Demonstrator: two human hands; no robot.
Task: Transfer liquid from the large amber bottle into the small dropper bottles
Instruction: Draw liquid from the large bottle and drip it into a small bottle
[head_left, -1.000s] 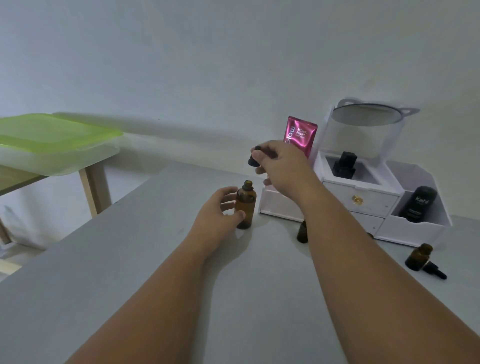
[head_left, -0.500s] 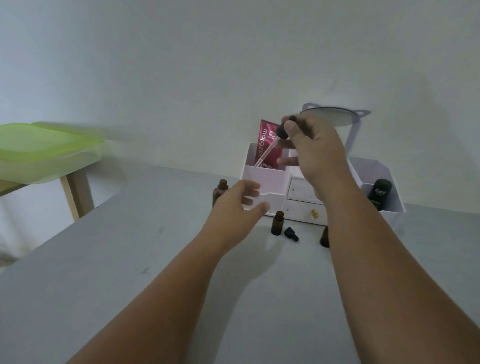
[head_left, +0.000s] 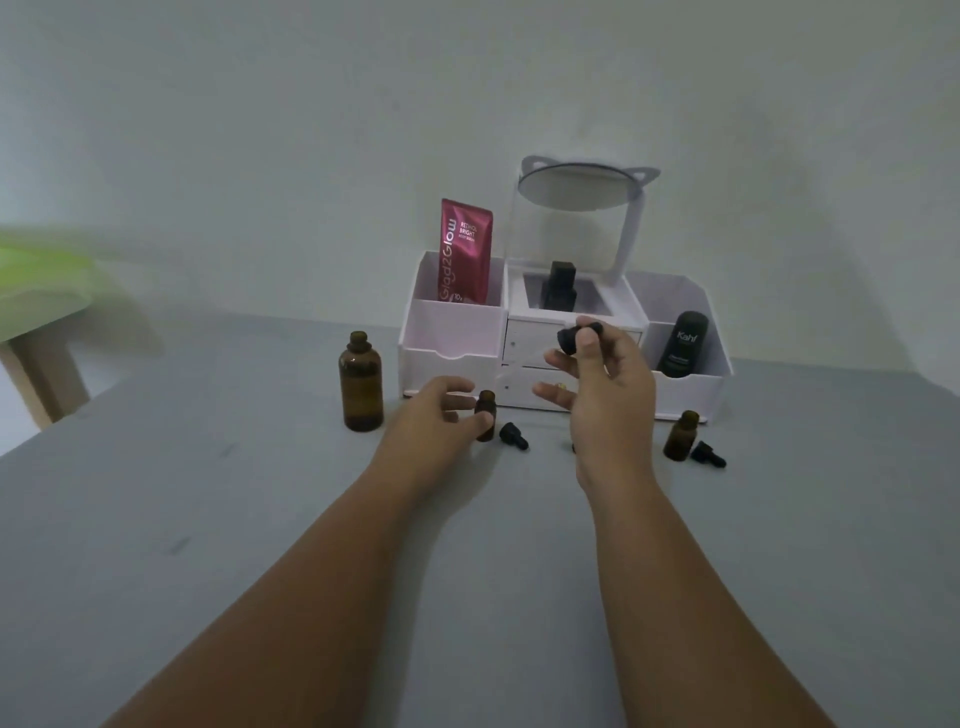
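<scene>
The large amber bottle (head_left: 361, 384) stands uncapped on the grey table (head_left: 208, 519), left of both hands. My left hand (head_left: 439, 418) curls around a small amber dropper bottle (head_left: 485, 402), with the thumb on its front. My right hand (head_left: 608, 384) hovers just to the right and above, pinching a dropper by its black bulb (head_left: 575, 335); the faint glass pipette points down-left toward the small bottle. A loose dropper cap (head_left: 513, 435) lies beside that bottle. Another open small bottle (head_left: 681, 435) and its dropper cap (head_left: 707, 453) sit at the right.
A white organizer (head_left: 452, 338) stands against the wall behind the hands. It holds a pink sachet (head_left: 465, 252), a black bottle (head_left: 558, 286), a dark Kahf bottle (head_left: 683, 343) and a mirror (head_left: 579, 187). A green-lidded box (head_left: 36, 275) rests on a wooden table at far left.
My left hand left the large bottle and moved right to the small bottle. My right hand lifted the dropper out, carried it right and came down in front of the organizer drawers.
</scene>
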